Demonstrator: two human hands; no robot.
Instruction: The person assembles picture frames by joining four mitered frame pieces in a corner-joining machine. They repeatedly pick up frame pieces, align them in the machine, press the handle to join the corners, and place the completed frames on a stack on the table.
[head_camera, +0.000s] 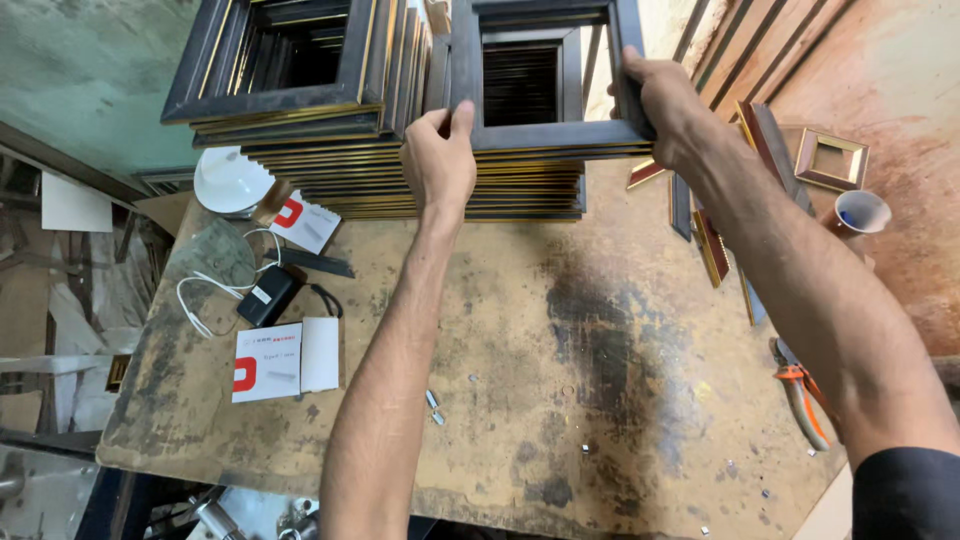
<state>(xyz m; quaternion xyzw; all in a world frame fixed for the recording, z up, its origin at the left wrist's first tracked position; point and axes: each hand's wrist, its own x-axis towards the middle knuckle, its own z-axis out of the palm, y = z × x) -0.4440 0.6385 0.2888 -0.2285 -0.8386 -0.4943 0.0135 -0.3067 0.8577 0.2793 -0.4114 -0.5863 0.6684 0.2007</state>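
Observation:
My left hand (438, 158) grips the left side of a dark picture frame with gold edging (545, 135), thumb and fingers pinched on its lower left corner. My right hand (668, 105) holds the same frame's right side. The frame lies on top of a tall stack of like frames (500, 185) at the far edge of the worn wooden table (520, 340). A second stack of dark frames (290, 100) stands just to the left.
Left on the table lie a white bowl (230, 180), a black adapter with white cable (265, 296) and two red-and-white boxes (268, 365). Orange-handled pliers (800, 395) rest at the right edge. Loose frame mouldings (712, 245), a small gold frame (832, 160) and a paper cup (858, 212) lie to the right.

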